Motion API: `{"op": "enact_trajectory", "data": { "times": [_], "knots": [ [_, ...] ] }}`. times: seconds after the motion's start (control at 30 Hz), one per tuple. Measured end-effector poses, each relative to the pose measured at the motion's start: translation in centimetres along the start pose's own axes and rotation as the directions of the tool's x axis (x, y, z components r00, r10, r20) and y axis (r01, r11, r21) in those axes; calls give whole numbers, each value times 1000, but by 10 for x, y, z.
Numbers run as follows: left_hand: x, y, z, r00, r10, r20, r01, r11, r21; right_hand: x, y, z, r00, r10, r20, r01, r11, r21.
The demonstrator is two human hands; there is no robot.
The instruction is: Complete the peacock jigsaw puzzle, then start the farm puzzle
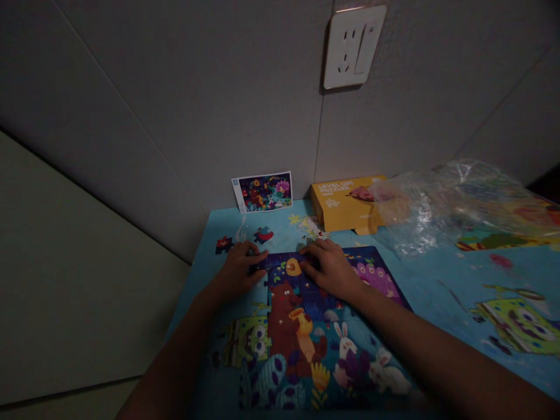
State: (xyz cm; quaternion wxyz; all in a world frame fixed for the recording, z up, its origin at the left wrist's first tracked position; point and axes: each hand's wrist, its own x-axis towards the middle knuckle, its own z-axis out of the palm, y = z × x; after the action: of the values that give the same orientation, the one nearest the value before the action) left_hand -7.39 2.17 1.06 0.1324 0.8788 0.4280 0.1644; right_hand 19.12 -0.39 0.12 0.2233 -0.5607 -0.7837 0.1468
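Observation:
A partly assembled jigsaw puzzle point(284, 315) with a bear, rabbits and a purple peacock tail lies in front of me. My left hand point(238, 271) is at its upper left edge, thumb and forefinger closed around a dark blue puzzle piece point(259, 267) that the fingers partly cover. My right hand point(330, 269) rests on the upper middle of the puzzle, fingers curved and thumb apart from the forefinger. Two loose pieces lie beyond my left hand: a dark piece with red point(223, 244) and a blue piece with a red shape point(263, 235).
A picture card point(265, 193) leans against the wall. Beside it stands a yellow puzzle box point(343, 204), with crumpled clear plastic point(424, 216) to its right. The blue table point(441, 291) has printed cartoon figures. A socket plate point(355, 46) is on the wall.

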Motion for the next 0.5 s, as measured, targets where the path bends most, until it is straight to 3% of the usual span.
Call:
{"op": "enact_trajectory", "data": {
  "times": [0.5],
  "knots": [
    [1, 2, -5, 992, 125, 7, -125, 991, 44, 0, -2, -1, 1000, 8, -7, -7, 1000, 29]
  ]
}}
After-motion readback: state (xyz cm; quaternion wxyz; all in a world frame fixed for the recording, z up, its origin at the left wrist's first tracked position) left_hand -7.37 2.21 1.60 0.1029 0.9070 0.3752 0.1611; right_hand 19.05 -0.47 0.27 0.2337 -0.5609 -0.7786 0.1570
